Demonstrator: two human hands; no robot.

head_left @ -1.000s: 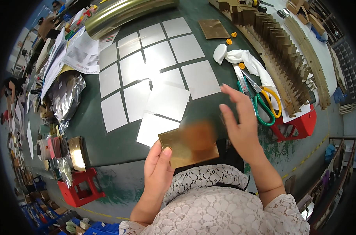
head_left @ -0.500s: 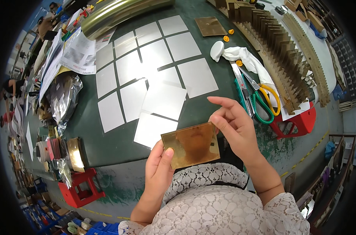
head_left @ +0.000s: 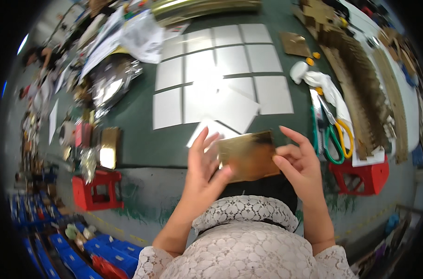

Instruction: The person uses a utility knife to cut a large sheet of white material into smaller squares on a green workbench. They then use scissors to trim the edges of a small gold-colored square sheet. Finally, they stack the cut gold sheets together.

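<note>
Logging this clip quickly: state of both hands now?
Left hand: open by the gold plate; contact unclear.
Right hand: closed, pinching the plate's right edge.

A workshop, shown by its green worktable [head_left: 137, 144], scissors [head_left: 333, 120] and blue bins [head_left: 114, 251].

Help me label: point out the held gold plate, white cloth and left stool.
Gold plate [head_left: 248, 156], head view: its face.
White cloth [head_left: 331, 89], head view: its middle.
Left stool [head_left: 83, 191], head view: side panel.

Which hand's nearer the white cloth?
Right. The right hand is below and left of the white cloth in the picture; the left hand is farther left, across the gold plate.
</note>
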